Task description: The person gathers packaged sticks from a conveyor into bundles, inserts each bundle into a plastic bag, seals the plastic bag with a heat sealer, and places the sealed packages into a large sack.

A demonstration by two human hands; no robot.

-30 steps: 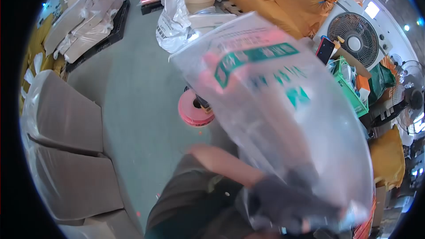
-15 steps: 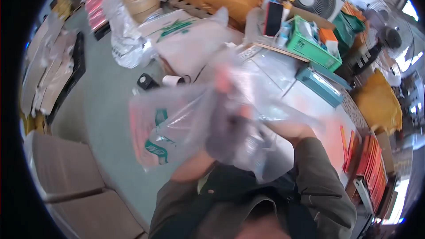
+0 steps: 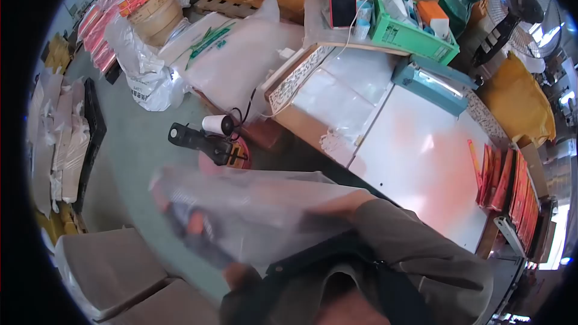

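A translucent plastic bag (image 3: 259, 204) is stretched across the front of my body, blurred by motion. My left hand (image 3: 191, 229), in what looks like a dark grey glove with bare fingertips, is closed on the bag's left end. My right hand (image 3: 301, 201) reaches into or behind the bag at its right side; a skin tone shows faintly through the plastic, but the fingers are hidden. Just beyond the bag, a black handheld device (image 3: 201, 143) rests on a pink stool or tub (image 3: 226, 157), beside a white cylinder (image 3: 215, 124).
To the right, a white worktable (image 3: 415, 150) carries clear plastic sheets (image 3: 343, 96), a teal sealer-like device (image 3: 435, 87) and red packets (image 3: 506, 186). A green basket (image 3: 412, 36) and phone (image 3: 342, 1) stand behind. Brown cartons (image 3: 111, 268) sit at lower left. A large white sack (image 3: 241, 54) lies ahead.
My left hand has moved left and outward, stretching the bag sideways. The bag's green print and reddish contents no longer show. The view has shifted, uncovering the worktable and the black device.
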